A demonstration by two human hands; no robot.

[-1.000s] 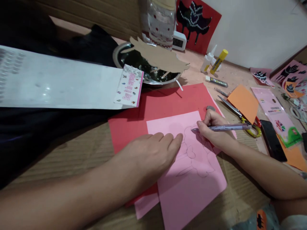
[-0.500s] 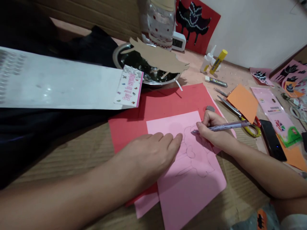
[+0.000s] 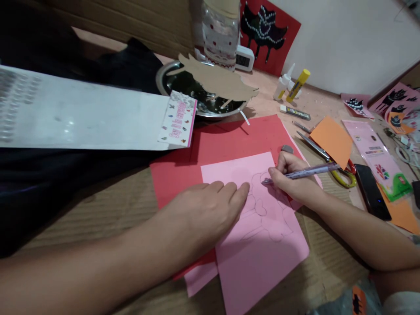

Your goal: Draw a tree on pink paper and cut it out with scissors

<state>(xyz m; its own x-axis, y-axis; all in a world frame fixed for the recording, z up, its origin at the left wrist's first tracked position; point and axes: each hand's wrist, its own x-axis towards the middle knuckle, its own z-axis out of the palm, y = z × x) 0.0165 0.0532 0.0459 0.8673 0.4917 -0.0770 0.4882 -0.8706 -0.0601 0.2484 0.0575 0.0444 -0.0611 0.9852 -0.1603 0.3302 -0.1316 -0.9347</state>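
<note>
Right hand pinches pen, just re-tilted slightly near pink sheet's far right corner, still drawing; left hand over left edge, grip unclear.

bare left forearm, bare right forearm, bare fingers
</note>
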